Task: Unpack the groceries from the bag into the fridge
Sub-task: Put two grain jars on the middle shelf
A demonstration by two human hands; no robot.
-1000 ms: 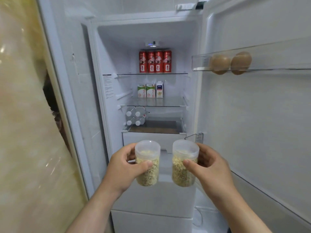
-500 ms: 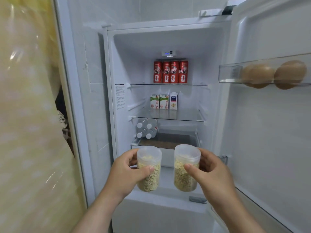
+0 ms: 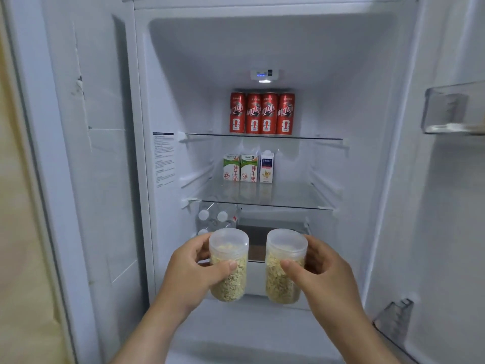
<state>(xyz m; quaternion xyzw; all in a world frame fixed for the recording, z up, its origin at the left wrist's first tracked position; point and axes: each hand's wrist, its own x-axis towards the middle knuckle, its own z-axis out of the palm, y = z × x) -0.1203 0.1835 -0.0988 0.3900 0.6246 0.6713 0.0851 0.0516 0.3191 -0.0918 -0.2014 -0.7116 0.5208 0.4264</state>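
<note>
The fridge (image 3: 168,106) stands open in front of me. My left hand (image 3: 190,271) grips a clear plastic jar of oats (image 3: 228,279), and my right hand (image 3: 320,271) grips a second, matching jar of oats (image 3: 283,282). Both jars are upright, side by side and a little apart, held in front of the lowest compartment, below the middle glass shelf (image 3: 262,203). The grocery bag is out of view.
Several red cans (image 3: 262,113) line the top shelf. Three small cartons (image 3: 248,168) stand at the back of the middle shelf. Water bottles (image 3: 215,216) lie at lower left. The open door (image 3: 446,206) with a clear bin (image 3: 451,111) is at right.
The view has drawn closer to the fridge, whose interior now fills the frame. Both hands hold the jars as before, now farther in toward the lowest compartment.
</note>
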